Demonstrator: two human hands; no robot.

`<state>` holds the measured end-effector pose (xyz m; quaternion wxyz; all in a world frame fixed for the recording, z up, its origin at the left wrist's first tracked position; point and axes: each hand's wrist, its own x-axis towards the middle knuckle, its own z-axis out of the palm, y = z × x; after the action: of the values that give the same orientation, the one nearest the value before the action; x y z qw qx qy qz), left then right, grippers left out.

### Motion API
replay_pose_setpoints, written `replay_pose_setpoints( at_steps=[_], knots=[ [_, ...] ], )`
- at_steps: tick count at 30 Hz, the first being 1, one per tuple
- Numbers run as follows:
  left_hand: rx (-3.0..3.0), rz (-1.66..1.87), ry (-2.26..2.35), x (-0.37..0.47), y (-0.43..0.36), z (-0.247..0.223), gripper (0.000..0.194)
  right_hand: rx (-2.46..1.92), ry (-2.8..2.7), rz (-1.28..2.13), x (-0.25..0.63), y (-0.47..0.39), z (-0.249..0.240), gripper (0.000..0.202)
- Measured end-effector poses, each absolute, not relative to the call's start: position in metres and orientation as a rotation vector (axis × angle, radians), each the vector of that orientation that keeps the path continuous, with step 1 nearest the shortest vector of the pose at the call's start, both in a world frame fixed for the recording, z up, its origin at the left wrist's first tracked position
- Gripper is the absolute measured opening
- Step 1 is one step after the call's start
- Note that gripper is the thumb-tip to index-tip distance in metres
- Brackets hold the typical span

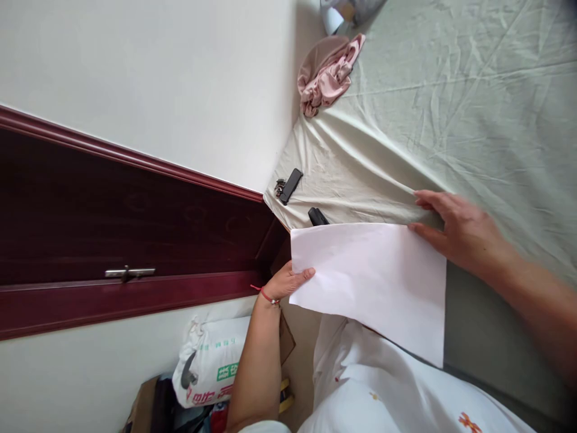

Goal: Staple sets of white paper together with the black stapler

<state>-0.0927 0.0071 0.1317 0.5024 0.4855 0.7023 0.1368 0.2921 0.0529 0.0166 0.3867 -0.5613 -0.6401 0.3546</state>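
A blank white sheet of paper [369, 282] is held in front of my body, at the near edge of the cloth-covered surface. My left hand [288, 281], with a red cord bracelet at the wrist, grips its left edge, thumb on top and fingers hidden beneath. At the far right corner, my right hand [460, 231] has thumb and fingers apart, slightly blurred. Its thumb tip is at the paper's edge; whether it touches, I cannot tell. Just beyond the sheet lies a black object [318, 216], partly covered by the paper.
On the pale green cloth [473, 120] lie a black bar-shaped item [291, 186] with small metal pieces [280, 187] beside it, and crumpled pink fabric [327, 78]. A dark red door [126, 210] with a metal bolt stands left. A printed white bag [211, 355] sits below.
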Motion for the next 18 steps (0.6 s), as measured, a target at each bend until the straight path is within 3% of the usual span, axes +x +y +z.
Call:
replay_pose_setpoints(
  at_steps=[9, 14, 18],
  knots=[
    [1.281, 0.087, 1.588, -0.08, 0.042, 0.153, 0.037, -1.218, -1.909, 1.198, 0.295, 0.053, 0.022, 0.049],
    [1.236, 0.097, 1.56, -0.081, 0.047, 0.151, 0.038, -1.069, -1.887, 1.495, 0.298, 0.053, 0.022, 0.038],
    [1.202, 0.134, 1.61, -0.086, 0.045, 0.14, 0.042, -1.073, -1.828, 1.694, 0.296, 0.053, 0.019, 0.043]
  ],
)
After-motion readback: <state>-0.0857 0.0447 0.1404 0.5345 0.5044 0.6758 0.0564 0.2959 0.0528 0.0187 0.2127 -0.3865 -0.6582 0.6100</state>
